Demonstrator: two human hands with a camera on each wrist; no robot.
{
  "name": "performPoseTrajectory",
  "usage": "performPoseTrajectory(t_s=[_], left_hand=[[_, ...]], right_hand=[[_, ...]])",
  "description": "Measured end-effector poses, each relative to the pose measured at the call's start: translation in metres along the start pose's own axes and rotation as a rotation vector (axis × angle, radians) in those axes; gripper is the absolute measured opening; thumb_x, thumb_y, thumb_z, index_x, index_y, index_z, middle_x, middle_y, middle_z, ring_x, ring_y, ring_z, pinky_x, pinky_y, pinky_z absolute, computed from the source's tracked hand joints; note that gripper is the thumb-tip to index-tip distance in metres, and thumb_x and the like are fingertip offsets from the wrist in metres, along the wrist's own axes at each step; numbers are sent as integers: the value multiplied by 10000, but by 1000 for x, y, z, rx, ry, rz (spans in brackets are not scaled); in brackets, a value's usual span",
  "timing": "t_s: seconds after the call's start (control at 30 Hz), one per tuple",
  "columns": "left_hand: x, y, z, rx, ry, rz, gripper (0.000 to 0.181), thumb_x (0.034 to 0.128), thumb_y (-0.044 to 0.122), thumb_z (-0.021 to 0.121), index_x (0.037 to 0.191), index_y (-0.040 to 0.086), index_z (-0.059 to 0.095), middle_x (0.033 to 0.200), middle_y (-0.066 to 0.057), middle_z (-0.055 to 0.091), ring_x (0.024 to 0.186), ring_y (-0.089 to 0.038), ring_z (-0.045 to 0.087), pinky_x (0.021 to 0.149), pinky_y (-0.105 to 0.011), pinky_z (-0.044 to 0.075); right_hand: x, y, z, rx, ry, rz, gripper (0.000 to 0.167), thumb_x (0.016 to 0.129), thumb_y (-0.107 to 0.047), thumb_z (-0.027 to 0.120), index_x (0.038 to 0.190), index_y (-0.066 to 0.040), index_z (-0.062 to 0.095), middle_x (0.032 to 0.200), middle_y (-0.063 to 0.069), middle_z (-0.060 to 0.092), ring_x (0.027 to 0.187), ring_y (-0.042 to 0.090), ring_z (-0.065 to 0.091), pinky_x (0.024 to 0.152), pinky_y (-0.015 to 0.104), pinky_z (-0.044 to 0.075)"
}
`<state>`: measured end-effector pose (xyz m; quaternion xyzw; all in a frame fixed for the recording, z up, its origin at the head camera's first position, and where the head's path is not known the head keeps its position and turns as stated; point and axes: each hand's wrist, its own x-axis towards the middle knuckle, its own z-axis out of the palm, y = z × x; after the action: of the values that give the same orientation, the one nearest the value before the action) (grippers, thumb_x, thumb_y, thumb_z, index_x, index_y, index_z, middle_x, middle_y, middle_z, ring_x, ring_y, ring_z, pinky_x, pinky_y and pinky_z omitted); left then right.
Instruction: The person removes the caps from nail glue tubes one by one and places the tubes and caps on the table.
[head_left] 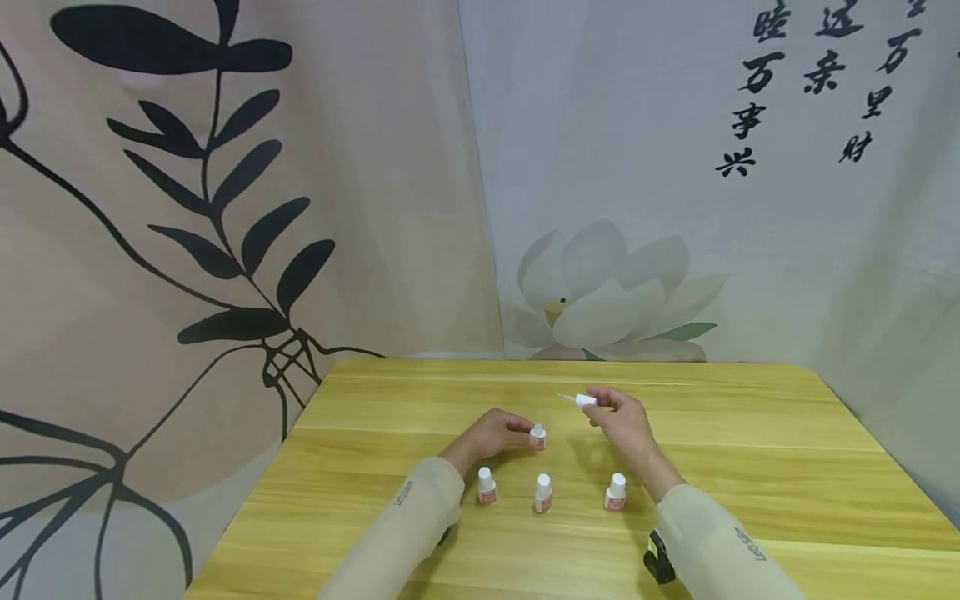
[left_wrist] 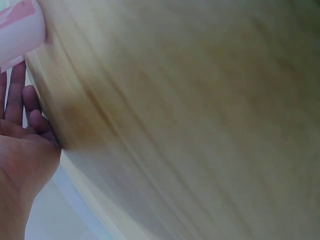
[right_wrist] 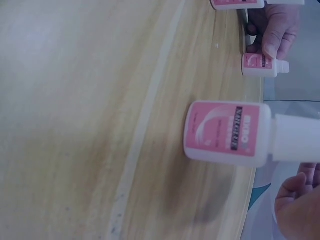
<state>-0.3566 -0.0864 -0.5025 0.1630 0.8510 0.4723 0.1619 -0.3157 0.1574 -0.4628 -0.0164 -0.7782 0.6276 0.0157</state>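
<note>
My left hand (head_left: 495, 435) pinches a small nail glue bottle (head_left: 537, 437) with its cap off, the bottle standing upright at the table's middle. To the right and slightly farther back, my right hand (head_left: 626, 421) holds a white brush cap (head_left: 586, 401) in its fingertips, raised above the table; its thin applicator points left, clear of the bottle. In the right wrist view the left thumb presses on the pink label of the uncapped bottle (right_wrist: 257, 65). Only part of the right hand (right_wrist: 300, 207) shows there, and the cap is hidden.
Nearer me stand capped nail glue bottles: one at left (head_left: 487, 486), one in the middle (head_left: 543, 493), one at right (head_left: 615, 492) beside the right forearm. They stand on a yellow wooden table (head_left: 360, 467). A printed curtain (head_left: 405, 208) hangs behind its far edge.
</note>
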Motion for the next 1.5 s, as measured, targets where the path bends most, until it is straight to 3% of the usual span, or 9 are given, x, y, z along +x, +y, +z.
performPoseTrajectory(t_s=[0.5,0.77,1.13,1.33,1.5], left_hand=[[-1,1,0,-21,-10,3,192,875,297,773,1020,171,779,988,60,747,1077,-149,613,1040,-450,421],[0,0,0,-3,-10,13,183,880,290,769,1023,177,781,991,70,744,1056,-129,615,1020,-423,440],[1,0,0,-10,-3,8,180,868,286,783,1011,176,783,988,70,743,1043,-120,612,1011,-410,446],[1,0,1,-15,-3,4,184,863,293,786,1007,178,783,980,69,745,1047,-122,613,1014,-411,444],[2,-1,1,-18,-6,2,187,863,300,786,1006,179,783,975,69,747,1057,-127,611,1025,-423,434]], right_hand=[[1,5,-2,8,-4,3,311,951,-140,652,1227,1,634,1071,99,585,876,188,585,840,386,504],[4,8,-4,13,0,15,372,964,-155,633,1305,-7,610,1129,122,611,989,263,585,904,436,494],[2,6,-5,-17,26,14,347,949,-154,659,1247,21,625,1104,109,626,965,193,542,818,307,455],[1,7,-6,2,6,21,405,958,-174,653,1315,7,588,1206,138,611,1056,228,544,928,382,455],[1,7,-6,4,2,23,415,963,-180,647,1323,17,586,1234,155,611,1087,244,547,944,378,453]])
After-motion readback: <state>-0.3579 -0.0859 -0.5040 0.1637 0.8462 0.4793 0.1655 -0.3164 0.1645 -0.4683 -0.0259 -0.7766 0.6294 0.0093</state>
